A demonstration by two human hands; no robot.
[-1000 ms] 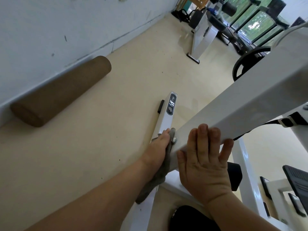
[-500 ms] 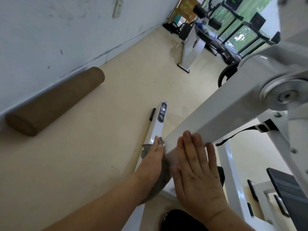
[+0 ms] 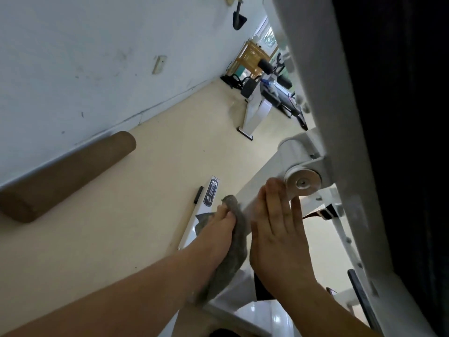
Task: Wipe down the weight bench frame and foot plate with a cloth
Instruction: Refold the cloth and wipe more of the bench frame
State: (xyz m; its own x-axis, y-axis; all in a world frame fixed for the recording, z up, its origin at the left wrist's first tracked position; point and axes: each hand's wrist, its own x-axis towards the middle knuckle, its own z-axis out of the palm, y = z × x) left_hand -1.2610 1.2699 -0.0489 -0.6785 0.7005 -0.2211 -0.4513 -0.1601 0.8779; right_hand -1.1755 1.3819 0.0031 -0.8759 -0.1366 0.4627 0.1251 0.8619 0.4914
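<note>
A white slanted frame beam (image 3: pixel 261 183) of the weight bench runs from lower centre up to a round metal pivot cap (image 3: pixel 303 183). My left hand (image 3: pixel 216 229) presses a grey cloth (image 3: pixel 233 249) against the beam's left side, fingers curled round the cloth. My right hand (image 3: pixel 277 229) lies flat on top of the beam, fingers straight, fingertips just below the pivot cap. A white base rail (image 3: pixel 206 207) with a dark logo lies on the floor behind my left hand. The foot plate (image 3: pixel 362 297), black and ribbed, shows at lower right.
A brown foam roller (image 3: pixel 65 176) lies along the wall at left. A thick white upright (image 3: pixel 335 132) and dark padding (image 3: pixel 398 142) fill the right side. Other gym machines (image 3: pixel 262 103) stand at the far end of the beige floor (image 3: pixel 121 239).
Both hands have slid up the slanted beam toward the pivot cap, the left one carrying the cloth along. The view has tilted upward, showing more of the wall and upright.
</note>
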